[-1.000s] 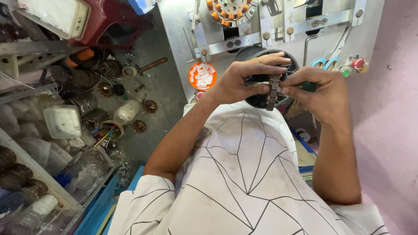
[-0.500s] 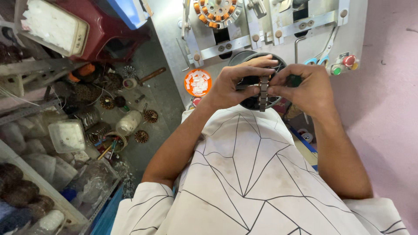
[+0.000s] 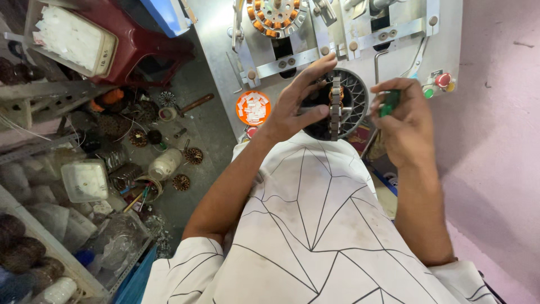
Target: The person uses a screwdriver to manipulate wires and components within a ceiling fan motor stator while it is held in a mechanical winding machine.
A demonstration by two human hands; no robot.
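My left hand (image 3: 292, 107) grips a round metal stator (image 3: 336, 107) held edge-on, with copper windings showing at its upper side. It is in front of a black wire-mesh disc (image 3: 353, 101) on a grey machine panel (image 3: 444, 39). My right hand (image 3: 406, 126) is a little to the right of the stator, apart from it, closed around a small green-handled tool (image 3: 389, 104). My white shirt with black lines fills the lower middle of the view.
An orange-wound stator (image 3: 274, 14) sits on the panel's top. An orange round lid (image 3: 253, 108) holds white slips. Red (image 3: 443, 80) and green (image 3: 428, 93) buttons are at the panel's right. Copper coils (image 3: 194, 156), a white jar (image 3: 165, 164), a white tray (image 3: 84, 180) and a red stool (image 3: 146, 45) crowd the left floor.
My right hand has drawn back to the right, off the stator, with the green tool. My left hand still holds the stator, its fingers now spread more.
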